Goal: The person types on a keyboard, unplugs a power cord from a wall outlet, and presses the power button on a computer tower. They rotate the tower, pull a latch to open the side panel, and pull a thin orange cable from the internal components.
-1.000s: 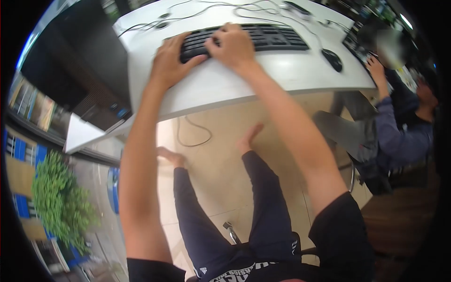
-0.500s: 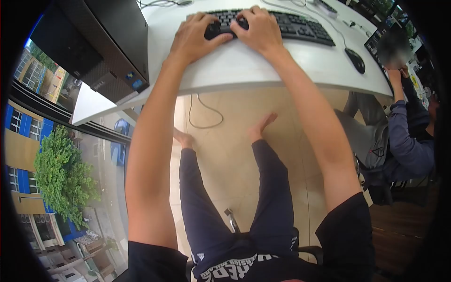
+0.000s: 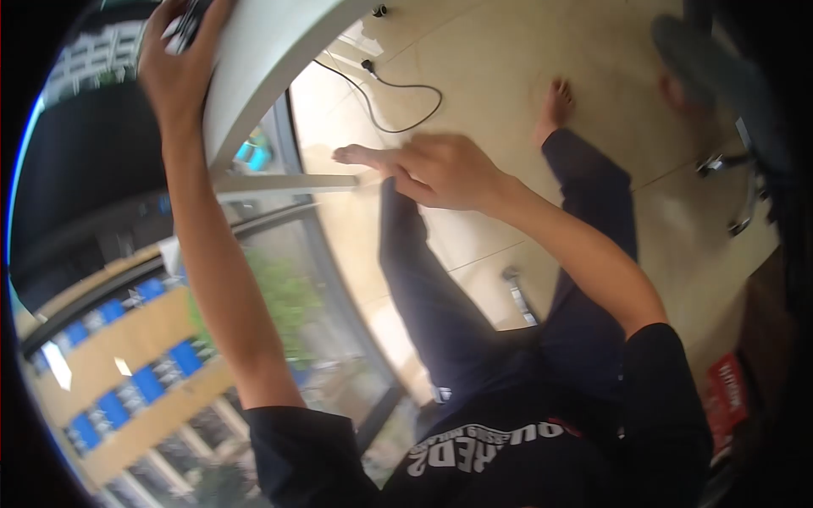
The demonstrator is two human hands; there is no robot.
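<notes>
Tiled floor (image 3: pixel 483 59) w/ a loose cable (image 3: pixel 391 130) beyond the white desk (image 3: pixel 279 34); window frame (image 3: pixel 334 284) on the L side, bldg (image 3: pixel 169 334) outside blurred. L hand (image 3: pixel 176 80) is up btwn desk & PC (image 3: pixel 93 161), fingers either side of a dark thing (image 3: pixel 188 27) at top of view; can't tell what it is or if it's gripped. R hand (image 3: pixel 449 173) hangs in front of L trouser leg (image 3: pixel 406 229), fingers partly curled; too blurred to tell if clenched.
</notes>
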